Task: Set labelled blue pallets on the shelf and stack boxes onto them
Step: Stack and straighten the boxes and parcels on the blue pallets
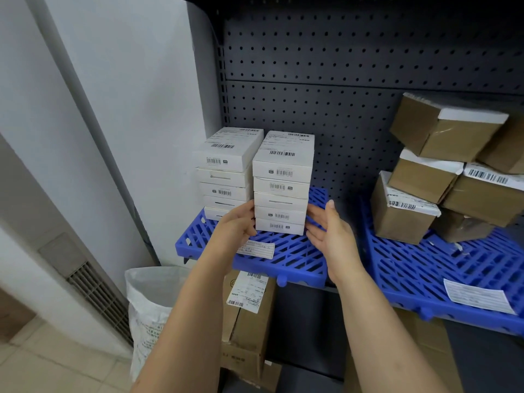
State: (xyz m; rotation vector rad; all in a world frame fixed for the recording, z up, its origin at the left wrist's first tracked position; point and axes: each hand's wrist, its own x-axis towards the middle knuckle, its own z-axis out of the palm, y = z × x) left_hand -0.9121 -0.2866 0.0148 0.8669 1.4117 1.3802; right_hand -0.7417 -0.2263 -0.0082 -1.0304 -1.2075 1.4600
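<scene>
The nearer stack of white boxes [282, 191] stands upright on the left blue pallet [283, 259], close against a second white stack [226, 177] that sits just behind and to its left on the same pallet. The left hand [238, 222] presses flat against the lower boxes on the stack's left side, its fingertips hidden in the gap between the two stacks. The right hand [329, 231] is spread, palm facing the stack's right side with the thumb up. Its fingers seem to touch the bottom boxes, though the contact is hard to make out. A white paper label [256, 249] lies on the pallet's front edge, partly covered by the left wrist. The pallet rests on a dark shelf backed by a pegboard panel [312, 66]. Just beside it, the right blue pallet [419, 268] carries its own label [479, 299] and a loose, tilted heap of brown boxes [425, 177]. Below the shelf stands a brown carton [246, 321], with a white sack [150, 302] to its left.
</scene>
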